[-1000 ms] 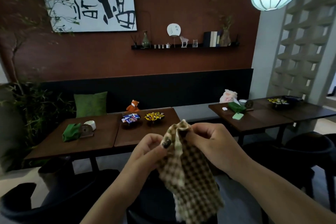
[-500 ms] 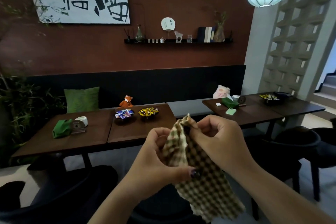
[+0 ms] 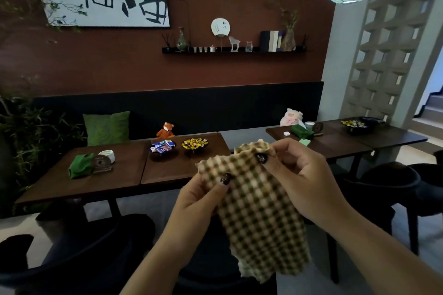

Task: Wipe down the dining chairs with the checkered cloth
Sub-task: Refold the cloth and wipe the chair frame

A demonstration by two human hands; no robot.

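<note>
At the lower left, below the near edge of the dark wooden surface [image 3: 115, 175], sits the nearest dark upholstered dining chair [image 3: 79, 256], its curved back low in the frame and well under the hands. Left hand [image 3: 196, 201] comes next: its fingers [image 3: 224, 178] are curled and pinch the left edge of the brown-and-cream checkered waffle-weave cloth [image 3: 261, 218], thumb lying across the front of the fabric. That cloth hangs in mid-air between the two hands, in front of the person and above the chairs, touching none of them; its long axis runs top to bottom, tilting slightly toward the right as it drops, and its lower corner dangles free. Its top edge is bunched and wavy, the body fairly flat, soft and limp by the look of it. Right hand [image 3: 304, 179] pinches the upper right corner, its fingers clamped on the fabric with the thumb on the near face. Farther right stands another dark dining chair [image 3: 388, 182] beside the second dark surface [image 3: 335, 143]. Judging from this, wiping has not begun; the cloth is being opened out, and the chair at lower left lies nearest, down and to the left of the left hand
</note>
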